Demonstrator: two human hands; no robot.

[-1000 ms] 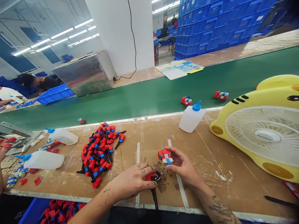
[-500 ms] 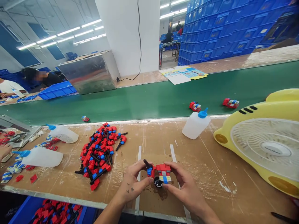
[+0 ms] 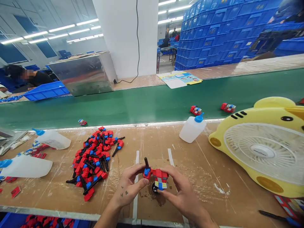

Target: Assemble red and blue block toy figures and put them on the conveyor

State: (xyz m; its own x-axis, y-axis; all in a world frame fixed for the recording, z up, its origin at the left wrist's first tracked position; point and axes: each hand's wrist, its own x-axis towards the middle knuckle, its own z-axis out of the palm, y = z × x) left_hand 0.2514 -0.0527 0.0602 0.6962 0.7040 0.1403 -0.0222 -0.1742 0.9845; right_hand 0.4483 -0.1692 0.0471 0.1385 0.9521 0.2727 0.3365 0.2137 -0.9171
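My left hand (image 3: 129, 186) pinches a small red, blue and black arm piece (image 3: 146, 169) against the side of a red toy body (image 3: 159, 178). My right hand (image 3: 181, 193) holds that toy body from the right, fingers curled around it. Both hands hover just above a small black glue cap (image 3: 155, 189) on the stained cardboard worktop (image 3: 209, 164). A pile of red, blue and black arm pieces (image 3: 93, 158) lies to the left of my hands.
A white glue bottle (image 3: 192, 129) leans by the green conveyor belt (image 3: 142, 104), which carries finished toys (image 3: 196, 110). A yellow fan (image 3: 261, 148) lies at the right. More glue bottles (image 3: 51, 139) lie at the left. A person sits at the far left behind a blue bin (image 3: 45, 91).
My left hand lifted the arm piece from the glue cap and brought it against the toy body in my right hand. Both hands now hold the joined parts together.
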